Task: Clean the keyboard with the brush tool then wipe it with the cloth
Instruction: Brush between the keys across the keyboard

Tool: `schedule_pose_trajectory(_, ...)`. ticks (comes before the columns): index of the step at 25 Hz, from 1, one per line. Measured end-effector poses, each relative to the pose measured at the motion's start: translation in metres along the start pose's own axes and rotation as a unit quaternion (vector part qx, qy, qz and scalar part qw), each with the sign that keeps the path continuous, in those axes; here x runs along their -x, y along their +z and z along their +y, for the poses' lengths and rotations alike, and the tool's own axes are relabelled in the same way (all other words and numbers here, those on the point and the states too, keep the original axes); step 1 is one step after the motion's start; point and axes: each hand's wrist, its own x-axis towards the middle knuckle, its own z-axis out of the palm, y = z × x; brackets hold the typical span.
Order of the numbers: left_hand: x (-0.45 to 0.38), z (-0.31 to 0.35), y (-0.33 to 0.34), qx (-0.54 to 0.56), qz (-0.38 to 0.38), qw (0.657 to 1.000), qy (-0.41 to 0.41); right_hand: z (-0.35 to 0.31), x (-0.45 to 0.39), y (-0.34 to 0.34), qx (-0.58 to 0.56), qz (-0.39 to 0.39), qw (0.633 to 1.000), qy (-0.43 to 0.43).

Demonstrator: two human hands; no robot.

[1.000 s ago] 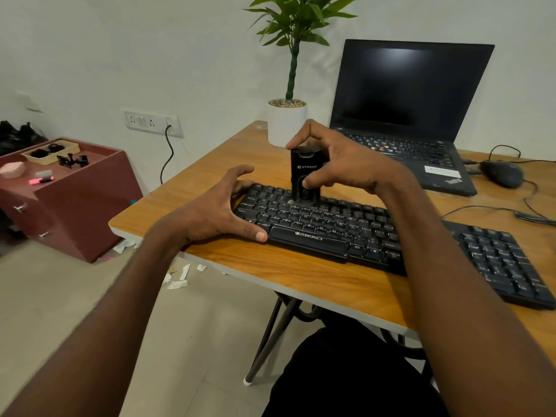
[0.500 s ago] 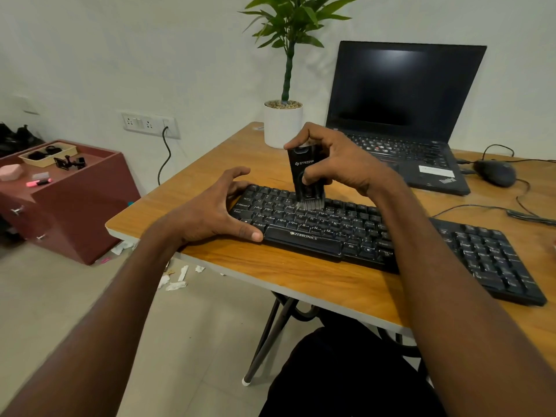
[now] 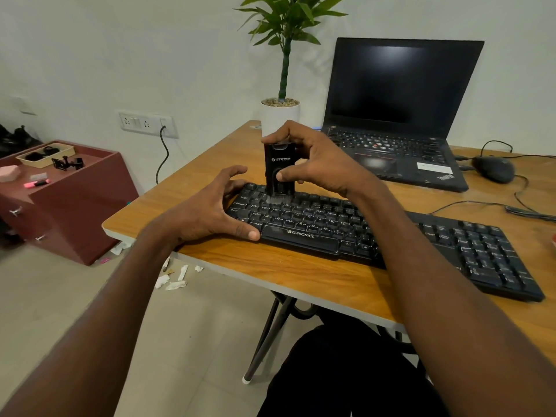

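I pinch the brush upright in my right hand, its bristles on the upper left rows of the keyboard. My left hand clamps the keyboard's left end on the desk, thumb and fingers spread. I judge brushing is under way, most keys remain, and wiping comes after; no cloth is in view.

Keyboard on table, laptop behind, mouse right.
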Motion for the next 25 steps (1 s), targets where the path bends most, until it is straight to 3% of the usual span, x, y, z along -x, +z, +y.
schedule_pose_trajectory(4,0.001,-0.001,-0.001,-0.005,-0.005,1.0,0.0,-0.002,0.0,-0.004,-0.006,0.003,1.0,0.027)
schedule_pose_trajectory(10,0.001,0.001,-0.001,0.001,-0.008,1.0,-0.003,0.001,-0.005,0.018,0.007,0.068,0.998,-0.016)
schedule_pose_trajectory(16,0.001,0.002,-0.001,-0.005,-0.005,1.0,-0.011,0.007,-0.001,-0.005,0.043,0.073,0.995,0.044)
schedule_pose_trajectory(21,0.002,0.004,0.001,-0.012,-0.01,1.0,-0.004,0.01,0.008,-0.007,0.034,0.11,0.993,0.029)
schedule_pose_trajectory(23,0.005,0.007,0.004,-0.005,0.029,1.0,-0.003,0.01,0.016,-0.008,0.053,0.106,0.993,0.021)
schedule_pose_trajectory(25,0.007,0.013,0.013,-0.053,0.131,0.99,0.015,0.01,0.025,-0.012,0.075,0.102,0.992,0.0)
